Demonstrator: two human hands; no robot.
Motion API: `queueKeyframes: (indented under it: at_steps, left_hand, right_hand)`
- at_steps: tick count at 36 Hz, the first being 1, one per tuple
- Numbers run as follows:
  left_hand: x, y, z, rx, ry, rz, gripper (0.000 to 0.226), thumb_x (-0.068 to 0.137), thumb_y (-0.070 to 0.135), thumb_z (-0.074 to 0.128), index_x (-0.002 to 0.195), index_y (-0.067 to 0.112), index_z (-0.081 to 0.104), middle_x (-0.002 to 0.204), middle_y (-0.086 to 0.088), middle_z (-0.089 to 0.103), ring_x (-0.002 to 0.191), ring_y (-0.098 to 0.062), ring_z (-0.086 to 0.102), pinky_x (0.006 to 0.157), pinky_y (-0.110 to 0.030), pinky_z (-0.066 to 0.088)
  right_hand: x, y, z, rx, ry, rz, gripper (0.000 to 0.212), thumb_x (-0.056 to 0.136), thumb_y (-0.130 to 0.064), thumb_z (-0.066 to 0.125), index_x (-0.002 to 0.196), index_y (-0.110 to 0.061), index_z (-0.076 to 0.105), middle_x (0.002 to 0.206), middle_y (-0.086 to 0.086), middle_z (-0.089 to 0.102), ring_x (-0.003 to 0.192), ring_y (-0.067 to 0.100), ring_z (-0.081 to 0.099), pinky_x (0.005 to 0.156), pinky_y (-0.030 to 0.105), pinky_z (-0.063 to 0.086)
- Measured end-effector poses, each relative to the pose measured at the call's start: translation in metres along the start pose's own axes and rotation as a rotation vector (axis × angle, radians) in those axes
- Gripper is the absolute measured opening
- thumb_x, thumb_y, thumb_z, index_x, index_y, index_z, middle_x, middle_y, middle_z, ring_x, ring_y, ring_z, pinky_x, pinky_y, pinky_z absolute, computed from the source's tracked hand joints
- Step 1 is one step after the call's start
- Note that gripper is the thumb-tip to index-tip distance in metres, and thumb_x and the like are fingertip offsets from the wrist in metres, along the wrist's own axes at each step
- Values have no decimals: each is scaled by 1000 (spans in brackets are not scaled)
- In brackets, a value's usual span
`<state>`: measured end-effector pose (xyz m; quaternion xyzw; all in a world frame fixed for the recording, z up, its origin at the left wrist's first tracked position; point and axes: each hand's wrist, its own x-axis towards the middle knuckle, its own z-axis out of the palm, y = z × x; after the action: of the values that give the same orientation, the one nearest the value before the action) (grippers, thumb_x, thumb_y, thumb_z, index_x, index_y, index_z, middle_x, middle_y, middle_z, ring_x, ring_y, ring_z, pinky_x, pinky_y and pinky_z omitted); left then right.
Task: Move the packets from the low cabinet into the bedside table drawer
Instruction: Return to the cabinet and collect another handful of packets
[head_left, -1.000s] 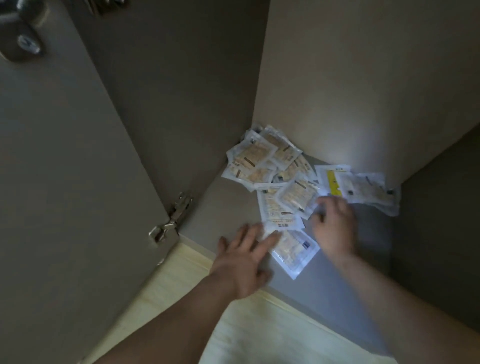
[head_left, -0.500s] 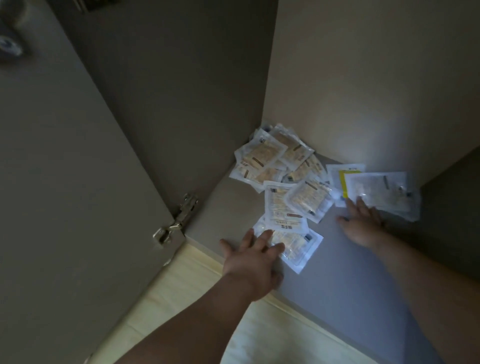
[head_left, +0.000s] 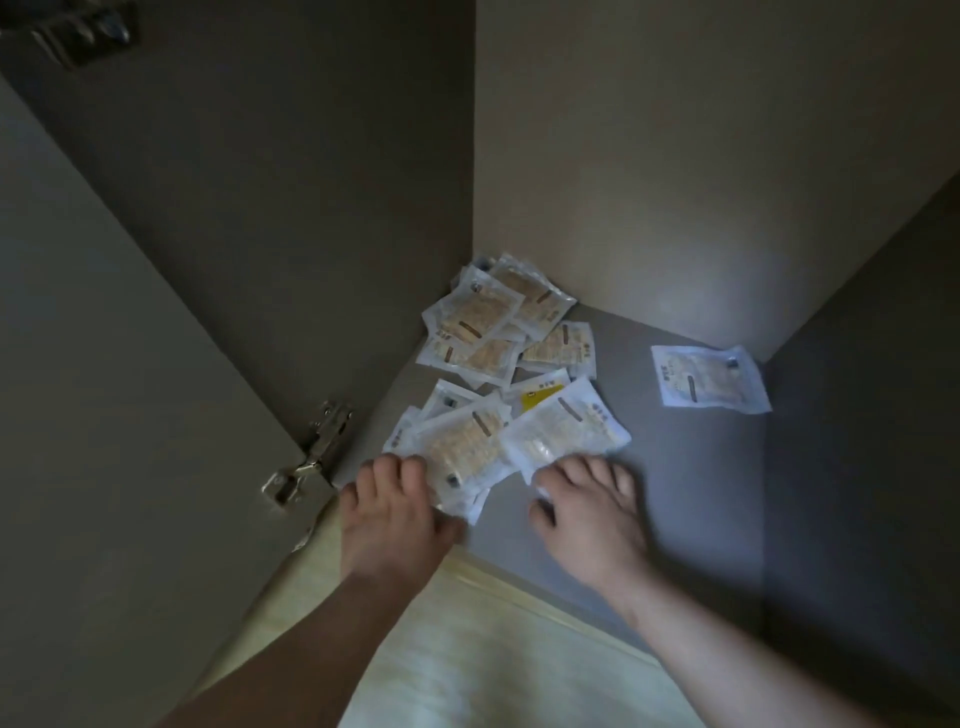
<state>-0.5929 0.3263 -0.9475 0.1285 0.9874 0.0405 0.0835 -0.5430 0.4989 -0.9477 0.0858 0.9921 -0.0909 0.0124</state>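
**A:** Where do the packets lie?

**B:** All on the cabinet floor (head_left: 675, 509). There is a back pile (head_left: 493, 322) in the left corner, a near stack (head_left: 457, 452) by the front edge, and a lone packet (head_left: 709, 379) well apart on the right. None is in the drawer, which is out of view.

**A:** And the hands?

**B:** The left hand (head_left: 389, 514) has its fingers curled over the near stack's left side and its thumb at the front corner, so it seems to grip the stack. The right hand (head_left: 587, 514) lies spread, fingertips pressing the edge of the slanted packet (head_left: 566, 436) that overlaps the stack. It holds nothing.

**A:** So the person is gathering. How is that done well?

**B:** Probably by sliding the slanted packet onto the stack and squaring the edges before lifting. Slick film wrappers would likely fan out and slip otherwise. Thumb under and fingers over, with the right hand closing the other side, should keep them together. The back pile and the lone packet look like later trips.
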Motion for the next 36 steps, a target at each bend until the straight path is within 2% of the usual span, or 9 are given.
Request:
queueKeyframes:
  at_steps: [3, 5, 9, 22, 25, 29, 31, 33, 36]
  left_hand:
    - [4, 6, -5, -42, -2, 59, 98, 46, 53, 81, 127, 13, 45, 114, -17, 51, 102, -37, 53, 86, -47, 46]
    - [4, 8, 2, -27, -119, 135, 98, 76, 61, 59, 150, 26, 4, 154, -9, 9, 142, -34, 10, 113, -46, 16]
    - [6, 5, 10, -10, -294, 197, 84, 88, 64, 37, 147, 34, -15, 155, 6, -27, 142, -29, -25, 115, -48, -3]
    - [-5, 5, 1, 159, -239, 316, 67, 89, 57, 44, 146, 37, 16, 150, 4, 16, 143, -38, -1, 114, -50, 13]
    - [-9, 5, -1, 165, -138, 364, 62, 61, 63, 65, 116, 36, 58, 112, -6, 53, 108, -44, 53, 82, -60, 43]
    - [0, 4, -3, 216, -106, 344, 75, 34, 69, 76, 100, 33, 67, 115, -13, 61, 108, -36, 50, 80, -65, 47]
    - [6, 7, -5, 215, -127, 376, 88, 60, 68, 68, 136, 33, 41, 155, -19, 14, 141, -43, 11, 106, -68, 16]
    - [15, 7, -6, 203, -270, 335, 101, 73, 65, 60, 148, 40, -3, 153, -10, -30, 139, -39, -27, 111, -58, -7]
    - [24, 15, -3, 177, -388, 283, 110, 73, 64, 64, 142, 46, -20, 149, -7, -38, 137, -39, -31, 111, -60, -5]
  right_hand:
    - [7, 4, -6, 75, 52, 130, 38, 70, -31, 56, 105, -23, 67, 112, 6, 62, 101, 30, 61, 83, 39, 43]
    - [12, 7, -3, 78, -106, 155, 63, 83, -38, 56, 142, -33, 34, 155, 3, 19, 141, 30, 22, 107, 49, 23]
    - [21, 7, 2, 54, -420, 83, 74, 89, -56, 41, 147, -42, -2, 155, -9, -24, 141, 27, -27, 112, 56, -5]
    - [-5, 17, 1, 49, -365, 113, 61, 86, -63, 42, 141, -45, 22, 158, -13, -2, 144, 23, -17, 111, 57, -5]
    - [-10, 16, 1, 36, -355, 124, 60, 85, -63, 43, 139, -42, 26, 157, -12, 3, 145, 25, -14, 111, 58, -4]
    - [-12, 9, -2, 50, -367, 144, 60, 85, -61, 46, 137, -38, 28, 156, -10, 5, 145, 28, -13, 112, 58, -3]
    - [-14, 6, -2, 64, -382, 152, 61, 84, -59, 48, 138, -38, 27, 156, -9, 4, 145, 28, -14, 112, 58, -3]
    - [-16, 6, -3, 81, -381, 163, 61, 84, -58, 48, 138, -39, 27, 157, -10, 2, 145, 27, -15, 112, 58, -2]
    - [-19, 12, -5, 98, -377, 177, 62, 84, -59, 49, 138, -41, 25, 157, -12, -1, 145, 25, -16, 112, 56, 1]
